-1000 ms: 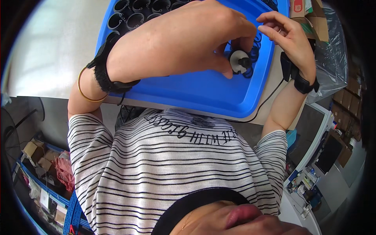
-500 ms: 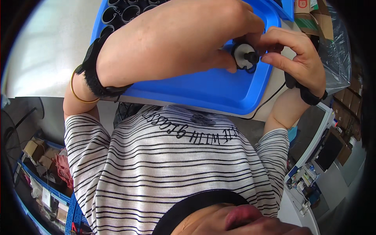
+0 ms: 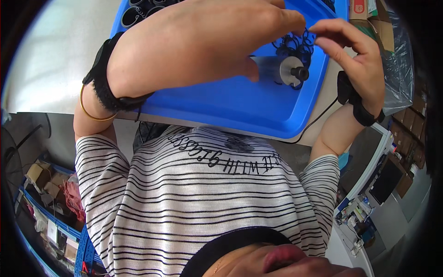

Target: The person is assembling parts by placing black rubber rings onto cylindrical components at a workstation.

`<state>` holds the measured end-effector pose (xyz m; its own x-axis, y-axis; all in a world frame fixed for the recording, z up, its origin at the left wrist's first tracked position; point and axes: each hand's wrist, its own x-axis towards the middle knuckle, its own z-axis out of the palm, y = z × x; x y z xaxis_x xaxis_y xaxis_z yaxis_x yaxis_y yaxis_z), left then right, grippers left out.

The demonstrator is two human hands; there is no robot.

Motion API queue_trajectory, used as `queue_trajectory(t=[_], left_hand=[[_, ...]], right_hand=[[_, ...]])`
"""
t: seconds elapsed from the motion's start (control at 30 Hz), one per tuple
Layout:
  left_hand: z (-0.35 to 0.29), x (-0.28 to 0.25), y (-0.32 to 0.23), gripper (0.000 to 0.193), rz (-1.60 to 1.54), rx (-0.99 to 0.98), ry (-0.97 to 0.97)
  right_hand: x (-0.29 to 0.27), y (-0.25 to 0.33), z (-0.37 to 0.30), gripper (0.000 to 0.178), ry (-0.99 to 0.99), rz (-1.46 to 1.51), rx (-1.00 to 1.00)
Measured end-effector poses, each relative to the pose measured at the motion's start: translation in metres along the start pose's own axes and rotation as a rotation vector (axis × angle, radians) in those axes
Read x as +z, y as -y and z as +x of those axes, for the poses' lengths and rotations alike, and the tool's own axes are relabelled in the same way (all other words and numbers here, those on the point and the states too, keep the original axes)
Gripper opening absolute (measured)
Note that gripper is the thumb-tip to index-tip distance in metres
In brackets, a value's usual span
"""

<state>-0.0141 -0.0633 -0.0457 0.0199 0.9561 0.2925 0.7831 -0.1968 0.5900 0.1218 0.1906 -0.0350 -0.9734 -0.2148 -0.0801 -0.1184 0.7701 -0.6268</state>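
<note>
A grey cylinder (image 3: 270, 68) with a pale round end and a black knob (image 3: 301, 73) lies sideways over the blue tray (image 3: 221, 113). My left hand (image 3: 240, 37) reaches across it, thumb against the cylinder's left part; most of its other fingers are hidden behind the back of the hand. One finger stretches toward the fingertips of my right hand. Small black rings (image 3: 293, 45) are heaped in the tray between the hands. My right hand (image 3: 355, 51) hovers at the tray's right rim, thumb and forefinger apart beside the rings, with nothing visible between them.
More dark cylinders (image 3: 131, 17) stand at the tray's far left. A cardboard box (image 3: 380, 30) and clear plastic sheeting (image 3: 399, 69) are beyond the tray to the right. A black cable (image 3: 318, 120) runs along the tray's right side.
The cylinder has tipped, so its side shows. My left thumb has moved left along it. My right hand has come away from the knob, moving slightly farther out, and the black rings now show.
</note>
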Motion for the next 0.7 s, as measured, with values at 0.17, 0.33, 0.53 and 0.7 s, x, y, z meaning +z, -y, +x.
queue_trajectory(t=[0.17, 0.33, 0.53, 0.7], left_hand=[[0.001, -0.008, 0.003, 0.057, -0.086, -0.14, 0.206], [-0.001, -0.011, -0.002, 0.051, 0.024, -0.238, 0.166], [-0.003, -0.01, 0.001, 0.047, 0.067, -0.218, 0.136], [-0.003, -0.01, 0.003, 0.045, 0.071, -0.246, 0.16]], right_hand=[[0.01, -0.025, 0.014, 0.033, -0.057, -0.113, 0.198], [0.037, -0.036, 0.023, 0.038, -0.029, -0.386, 0.116], [0.048, -0.042, 0.029, 0.03, 0.062, -0.357, 0.253], [0.043, -0.048, 0.031, 0.015, 0.074, -0.305, 0.206]])
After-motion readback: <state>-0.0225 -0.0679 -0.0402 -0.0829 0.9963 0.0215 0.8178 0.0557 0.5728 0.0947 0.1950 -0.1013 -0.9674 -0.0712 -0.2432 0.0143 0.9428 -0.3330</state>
